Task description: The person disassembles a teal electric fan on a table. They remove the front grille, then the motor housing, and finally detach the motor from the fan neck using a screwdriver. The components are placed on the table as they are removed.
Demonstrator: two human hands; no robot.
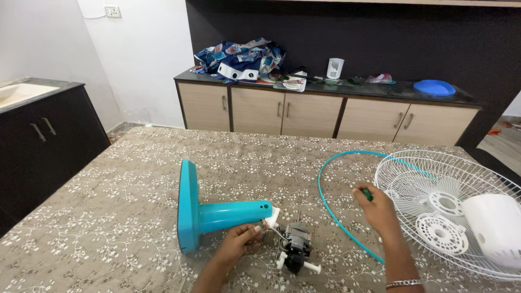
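Observation:
A teal fan stand point(217, 215) lies on its side on the patterned tablecloth point(108, 217), its round base at the left. At its open end my left hand point(239, 243) pinches the white neck piece and wires. Those wires lead to the grey and black fan motor point(296, 247), which lies just right of my fingers. My right hand point(377, 209) is closed on a small green-handled tool, most of it hidden in the fist, beside the thin teal guard ring point(331, 214).
Two white wire fan guards point(434, 201) and a white motor cover point(496, 228) lie at the right table edge. A low cabinet point(325, 111) behind carries a patterned bag, a blue lid and small items. A dark cabinet point(38, 141) stands at left.

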